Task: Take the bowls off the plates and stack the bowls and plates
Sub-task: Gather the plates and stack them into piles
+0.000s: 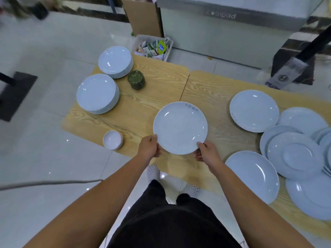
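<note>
Both hands, left hand (149, 146) and right hand (206, 153), grip the near rim of a plate (180, 127) above the bench (157, 97). Held only at that edge, it could tip and drop.

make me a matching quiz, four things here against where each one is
1 green bowls
2 white bowls
3 middle plate
4 basket of packets

a gripped by left hand and right hand
b alone near the table front edge
c beside the far plate stack
d beyond the table's far edge

Pairs: 1-c, 2-b, 3-a, 4-d
</note>
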